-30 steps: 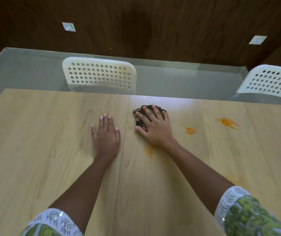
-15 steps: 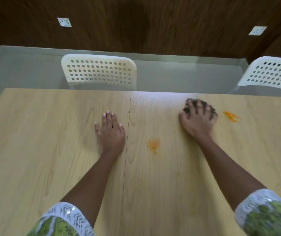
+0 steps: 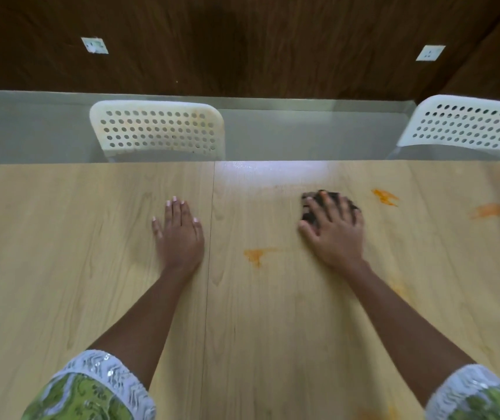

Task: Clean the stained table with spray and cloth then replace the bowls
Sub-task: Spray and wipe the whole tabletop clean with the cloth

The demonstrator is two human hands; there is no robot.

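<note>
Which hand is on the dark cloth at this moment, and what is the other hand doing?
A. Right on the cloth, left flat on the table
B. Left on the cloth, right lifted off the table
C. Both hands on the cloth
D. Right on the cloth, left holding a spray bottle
A: the right hand presses the dark cloth with spread fingers, while the left hand lies flat on the bare table.

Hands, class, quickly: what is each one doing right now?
Left hand: open, flat on the table, holding nothing.
Right hand: open, fingers spread, pressing the cloth onto the table.
</note>
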